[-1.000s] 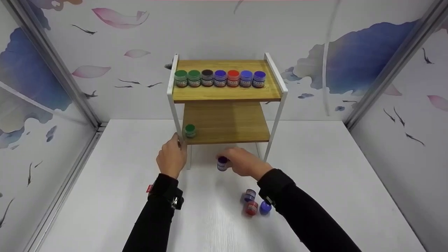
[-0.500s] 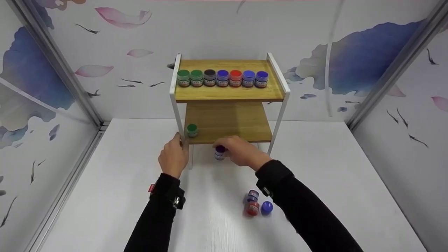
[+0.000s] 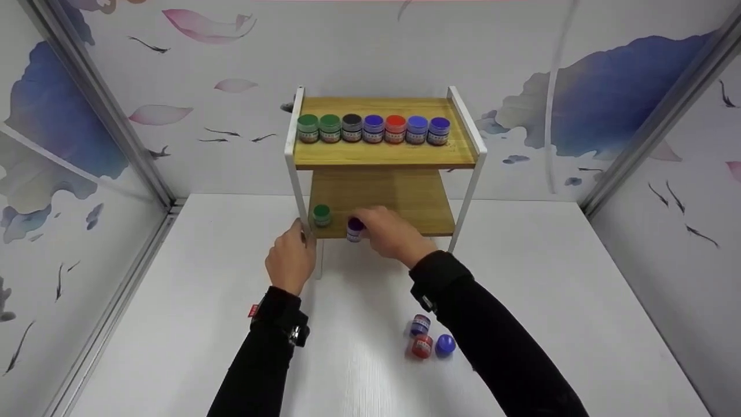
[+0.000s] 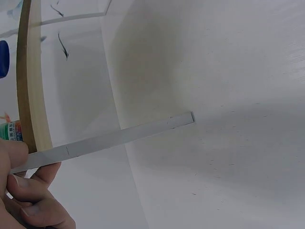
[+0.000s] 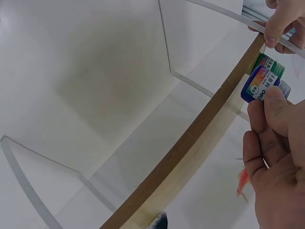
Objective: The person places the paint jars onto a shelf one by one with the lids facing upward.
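Observation:
My right hand [image 3: 383,233] pinches a small purple paint jar [image 3: 355,229] at the front edge of the lower wooden shelf [image 3: 405,200] of a white-framed rack. The right wrist view has the jar [image 5: 259,86] between thumb and fingers, just beside a green jar [image 5: 269,65]. That green jar [image 3: 322,215] stands at the left end of the lower shelf. My left hand [image 3: 291,259] grips the rack's front left leg [image 3: 301,197]; in the left wrist view its fingers [image 4: 29,200] curl round the white bar [image 4: 119,138].
Several jars in green, black, purple, red and blue stand in a row [image 3: 373,128] on the top shelf. Three more jars [image 3: 428,340] lie on the white table near my right forearm. Patterned walls close in the back and both sides.
My right hand has lifted the purple jar from the table up and forward to the lower shelf's edge, beside the green jar. The left hand has stayed on the leg.

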`<state>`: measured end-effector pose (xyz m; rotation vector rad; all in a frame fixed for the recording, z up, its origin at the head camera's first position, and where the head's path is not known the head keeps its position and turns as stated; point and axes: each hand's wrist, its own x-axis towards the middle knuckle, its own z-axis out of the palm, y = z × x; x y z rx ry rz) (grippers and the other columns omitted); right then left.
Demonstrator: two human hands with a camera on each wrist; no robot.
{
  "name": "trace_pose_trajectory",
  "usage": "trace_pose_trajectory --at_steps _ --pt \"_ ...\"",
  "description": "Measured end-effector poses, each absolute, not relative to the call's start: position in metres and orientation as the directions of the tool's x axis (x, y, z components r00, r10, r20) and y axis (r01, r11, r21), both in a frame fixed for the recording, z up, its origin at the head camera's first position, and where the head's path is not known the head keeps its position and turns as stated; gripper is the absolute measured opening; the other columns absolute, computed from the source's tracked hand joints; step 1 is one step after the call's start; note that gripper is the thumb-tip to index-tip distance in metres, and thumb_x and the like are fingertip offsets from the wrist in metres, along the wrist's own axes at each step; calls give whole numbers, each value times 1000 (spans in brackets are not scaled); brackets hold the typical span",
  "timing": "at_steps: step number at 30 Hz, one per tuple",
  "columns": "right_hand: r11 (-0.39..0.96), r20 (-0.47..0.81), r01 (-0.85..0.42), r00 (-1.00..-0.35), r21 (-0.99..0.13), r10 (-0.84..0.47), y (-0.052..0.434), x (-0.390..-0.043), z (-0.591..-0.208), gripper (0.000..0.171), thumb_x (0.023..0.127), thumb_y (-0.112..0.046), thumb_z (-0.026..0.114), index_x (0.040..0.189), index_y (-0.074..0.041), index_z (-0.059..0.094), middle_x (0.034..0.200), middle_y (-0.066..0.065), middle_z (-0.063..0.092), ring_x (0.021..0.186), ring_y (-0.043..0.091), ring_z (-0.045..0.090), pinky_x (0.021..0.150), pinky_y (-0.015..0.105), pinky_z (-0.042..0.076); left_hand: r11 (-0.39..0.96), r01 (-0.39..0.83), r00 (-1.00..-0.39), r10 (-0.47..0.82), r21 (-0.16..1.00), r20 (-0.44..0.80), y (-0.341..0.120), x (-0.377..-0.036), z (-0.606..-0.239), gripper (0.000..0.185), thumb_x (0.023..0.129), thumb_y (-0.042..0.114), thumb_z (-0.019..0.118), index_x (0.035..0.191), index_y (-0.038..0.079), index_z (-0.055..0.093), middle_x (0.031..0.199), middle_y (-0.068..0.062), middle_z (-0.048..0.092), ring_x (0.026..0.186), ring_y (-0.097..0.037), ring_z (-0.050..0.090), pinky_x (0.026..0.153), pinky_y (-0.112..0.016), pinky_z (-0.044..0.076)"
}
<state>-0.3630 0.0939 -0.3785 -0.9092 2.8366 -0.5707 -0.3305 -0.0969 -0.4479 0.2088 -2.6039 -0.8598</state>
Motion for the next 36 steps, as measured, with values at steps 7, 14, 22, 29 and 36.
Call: trace_pose_trajectory --at_steps 7,14,22,29,36 --pt "783 43 -525 -838 -334 -544 83 -372 -384 37 93 -2 61 129 -7 56 125 12 63 116 24 61 102 40 48 795 -27 -921 -256 605 295 -95 -331 -450 18 98 23 54 98 8 64 86 -10 71 63 -24 63 49 -36 45" --pt "785 100 -519 -850 -338 -518 75 -377 -391 39 94 -1 59 133 -6 55 129 15 61 119 27 60 101 41 49 799 -17 -915 -254 602 312 -93 -328 -451 18 98 24 56 99 9 65 85 -9 71 64 -24 64 51 -38 47" --pt "804 97 -500 -862 -322 -497 68 -383 -396 46 94 1 57 139 -7 50 137 13 56 127 26 54 106 41 44 799 -20 -916 -256 601 310 -93 -328 -452 18 97 24 56 101 9 65 86 -8 72 64 -23 63 50 -36 47" --pt "791 126 -535 -843 -298 -523 66 -388 -397 47 92 3 59 138 -7 51 132 12 60 124 25 57 107 42 44 804 -28 -921 -251 593 297 -93 -332 -451 20 97 25 58 105 8 65 88 -9 72 60 -19 57 48 -32 44" --pt "786 121 -543 -838 -296 -533 59 -392 -399 48 94 0 59 140 -8 49 136 12 57 127 25 55 108 41 43 807 -28 -912 -262 590 315 -98 -333 -453 19 97 24 58 105 9 65 88 -9 72 61 -20 58 50 -34 46"
